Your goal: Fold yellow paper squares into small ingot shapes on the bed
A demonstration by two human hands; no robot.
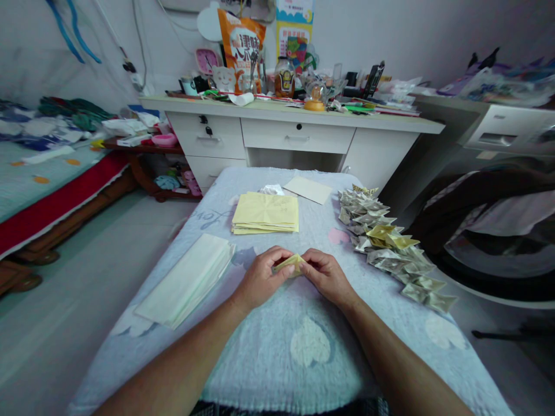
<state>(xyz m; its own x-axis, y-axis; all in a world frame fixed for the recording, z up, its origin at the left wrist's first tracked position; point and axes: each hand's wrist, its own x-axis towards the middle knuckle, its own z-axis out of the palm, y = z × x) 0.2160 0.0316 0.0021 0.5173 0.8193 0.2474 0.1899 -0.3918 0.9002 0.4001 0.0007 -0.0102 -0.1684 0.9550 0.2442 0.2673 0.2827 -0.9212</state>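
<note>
Between my two hands is a small piece of folded yellow paper (296, 262), pinched just above the cloth-covered table. My left hand (265, 276) grips its left end, thumb on the near side. At the other end, my right hand (326, 274) has its fingers and thumb closed on the paper. Part of the paper is hidden by my fingers. Beyond my hands lies a stack of yellow paper sheets (266, 211). To the left is a pile of long folded pale paper (184, 283). Rows of folded paper pieces (385, 240), mostly greyish with some yellow, stand along the right side.
A pale flat sheet (309, 189) and a crumpled white tissue (272, 189) lie at the far end of the blue tablecloth (269, 358). Behind stands a cluttered white desk (299, 136). A washing machine (511, 136) is at the right, a bed (52, 190) at the left.
</note>
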